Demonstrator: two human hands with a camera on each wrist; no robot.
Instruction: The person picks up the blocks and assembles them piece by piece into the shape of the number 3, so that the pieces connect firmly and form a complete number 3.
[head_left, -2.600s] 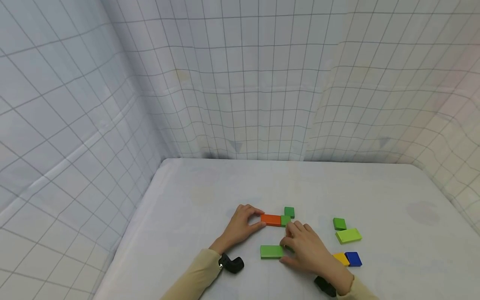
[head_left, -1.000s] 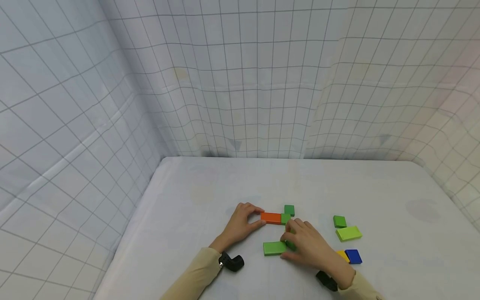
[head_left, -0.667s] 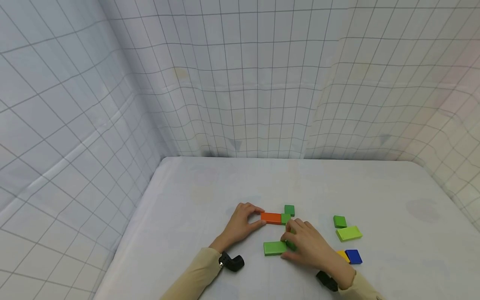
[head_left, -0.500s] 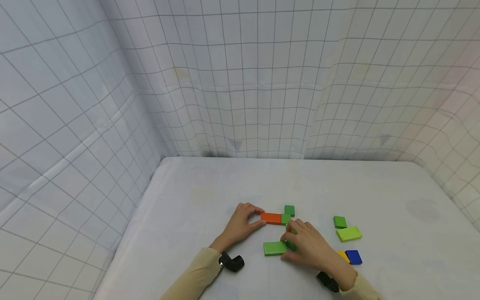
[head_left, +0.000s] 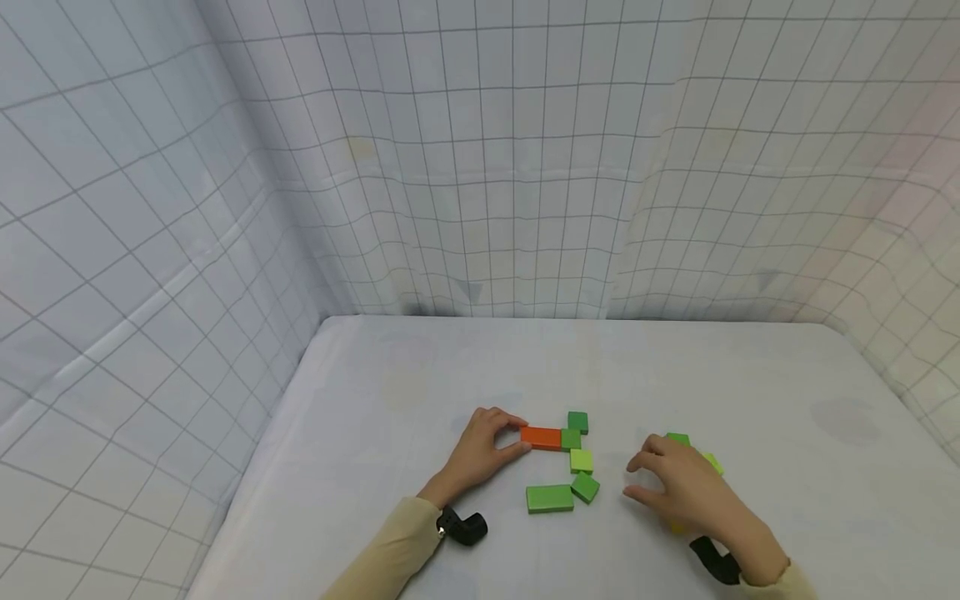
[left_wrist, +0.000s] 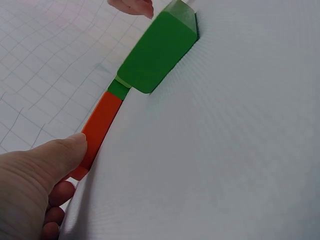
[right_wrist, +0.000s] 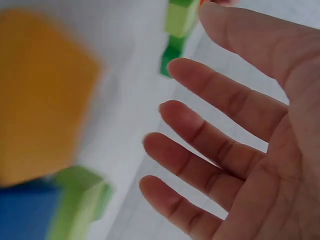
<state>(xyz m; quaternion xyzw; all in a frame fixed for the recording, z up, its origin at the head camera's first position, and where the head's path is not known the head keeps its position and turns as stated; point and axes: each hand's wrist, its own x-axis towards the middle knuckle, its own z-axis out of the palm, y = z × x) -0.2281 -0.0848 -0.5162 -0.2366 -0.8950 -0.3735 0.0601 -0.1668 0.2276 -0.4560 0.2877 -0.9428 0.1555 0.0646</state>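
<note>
My left hand pinches the left end of an orange-red block lying on the table, thumb along its side in the left wrist view. Against the block's right end sits a small green block, with a darker green block behind it. In front are a small lime block and a green block turned at an angle, its corner by a long green block. My right hand hovers to the right, fingers apart and holding nothing, partly covering other blocks.
Beneath and behind my right hand lie a yellow block, a green block and a lime block. A blue block shows in the right wrist view. White gridded cloth hangs behind the table.
My right hand has let go of the angled green block and moved right, uncovering it and the small lime block. My left hand stays on the orange-red block.
</note>
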